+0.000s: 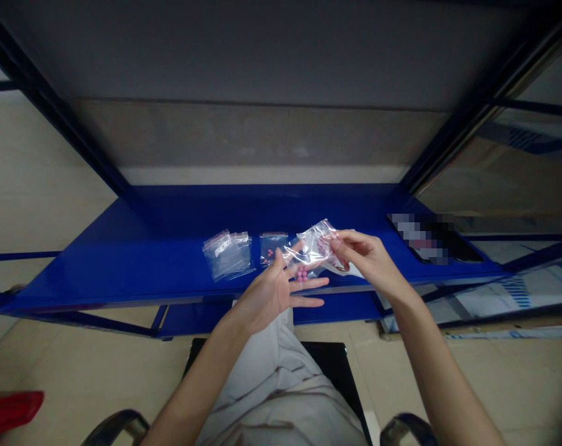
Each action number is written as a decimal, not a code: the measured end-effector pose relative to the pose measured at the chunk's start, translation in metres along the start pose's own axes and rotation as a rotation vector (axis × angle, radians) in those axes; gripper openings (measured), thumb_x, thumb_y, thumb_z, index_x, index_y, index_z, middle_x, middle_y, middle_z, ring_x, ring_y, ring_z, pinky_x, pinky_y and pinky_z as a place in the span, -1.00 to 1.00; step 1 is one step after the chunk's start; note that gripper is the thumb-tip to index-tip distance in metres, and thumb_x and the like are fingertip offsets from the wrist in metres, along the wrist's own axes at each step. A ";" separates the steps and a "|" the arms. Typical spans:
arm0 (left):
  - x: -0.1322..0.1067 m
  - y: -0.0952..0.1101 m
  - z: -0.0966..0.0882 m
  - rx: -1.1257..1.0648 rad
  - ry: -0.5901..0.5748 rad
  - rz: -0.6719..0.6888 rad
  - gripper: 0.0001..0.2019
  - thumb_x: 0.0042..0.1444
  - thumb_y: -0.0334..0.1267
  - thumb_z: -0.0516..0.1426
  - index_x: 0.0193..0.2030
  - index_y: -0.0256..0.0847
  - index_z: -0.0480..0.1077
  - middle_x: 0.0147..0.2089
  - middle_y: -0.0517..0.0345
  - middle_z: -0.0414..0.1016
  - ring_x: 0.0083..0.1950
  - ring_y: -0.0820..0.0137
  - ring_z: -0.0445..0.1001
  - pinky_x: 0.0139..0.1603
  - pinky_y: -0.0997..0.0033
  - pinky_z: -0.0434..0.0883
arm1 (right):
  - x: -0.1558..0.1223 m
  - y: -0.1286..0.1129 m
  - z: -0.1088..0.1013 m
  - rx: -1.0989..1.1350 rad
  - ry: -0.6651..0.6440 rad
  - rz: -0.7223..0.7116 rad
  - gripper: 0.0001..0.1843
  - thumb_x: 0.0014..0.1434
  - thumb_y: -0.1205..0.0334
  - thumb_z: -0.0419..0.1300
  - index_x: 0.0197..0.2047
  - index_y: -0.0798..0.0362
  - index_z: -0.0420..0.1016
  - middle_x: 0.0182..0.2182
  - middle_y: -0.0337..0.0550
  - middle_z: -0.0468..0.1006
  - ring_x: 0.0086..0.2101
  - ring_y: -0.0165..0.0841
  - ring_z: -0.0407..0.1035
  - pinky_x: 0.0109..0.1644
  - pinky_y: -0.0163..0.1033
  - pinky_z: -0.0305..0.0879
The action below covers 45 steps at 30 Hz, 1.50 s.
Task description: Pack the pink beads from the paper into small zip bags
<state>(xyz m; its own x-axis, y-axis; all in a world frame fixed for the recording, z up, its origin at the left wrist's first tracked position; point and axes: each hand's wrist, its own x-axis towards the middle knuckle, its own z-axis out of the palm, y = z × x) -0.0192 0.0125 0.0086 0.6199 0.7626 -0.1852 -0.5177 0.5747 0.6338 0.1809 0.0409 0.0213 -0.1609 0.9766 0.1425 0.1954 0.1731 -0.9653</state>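
Observation:
My left hand [276, 288] is palm up over the front edge of the blue shelf [122, 260], fingers spread, with several small pink beads [302, 274] resting on the fingers. Its thumb and forefinger touch the lower end of a small clear plastic bag [311, 244]. My right hand [362, 251] pinches the bag's upper right end and holds it tilted above the left palm. Pink specks show inside the bag.
On the shelf lie a pile of empty clear bags [228, 253] to the left and one bag with pink beads [272, 246] beside it. A dark flat object [432, 238] lies at the shelf's right end. A red thing [8, 412] lies on the floor at lower left.

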 end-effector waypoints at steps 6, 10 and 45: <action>-0.001 -0.008 0.001 0.078 0.089 0.063 -0.49 0.27 0.01 -0.17 0.30 -0.08 0.08 0.22 -0.18 0.31 0.02 0.08 0.49 -0.06 0.07 0.45 | -0.004 -0.002 -0.003 0.090 -0.113 0.007 -0.71 0.19 0.12 0.08 -0.23 0.09 0.56 -0.41 -0.18 0.44 -0.51 -0.48 0.27 -0.54 -0.38 0.21; 0.002 -0.007 -0.008 0.262 0.176 0.206 -0.48 0.25 -0.01 -0.10 0.27 -0.20 0.16 0.16 -0.22 0.39 -0.20 0.17 0.59 -0.48 0.41 0.51 | -0.004 0.002 -0.001 0.135 -0.404 0.044 -0.64 0.23 0.15 -0.03 -0.19 0.08 0.57 -0.20 -0.06 0.47 -0.28 -0.33 0.38 -0.42 -0.32 0.36; 0.053 0.022 -0.042 0.772 0.412 0.226 -0.63 0.20 -0.08 0.01 -0.06 -0.34 0.40 -0.25 -0.17 0.60 -0.63 0.35 0.52 -0.78 0.59 0.31 | 0.016 0.054 0.038 0.119 -0.251 0.073 -0.69 -0.04 0.05 0.31 -0.28 0.10 0.62 -0.50 -0.16 0.56 -0.58 -0.47 0.37 -0.48 -0.30 0.46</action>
<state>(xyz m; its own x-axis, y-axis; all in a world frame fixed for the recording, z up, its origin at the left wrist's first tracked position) -0.0223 0.0781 -0.0194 0.2145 0.9644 -0.1548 0.0305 0.1518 0.9879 0.1525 0.0610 -0.0364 -0.3885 0.9210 0.0277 0.1025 0.0731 -0.9920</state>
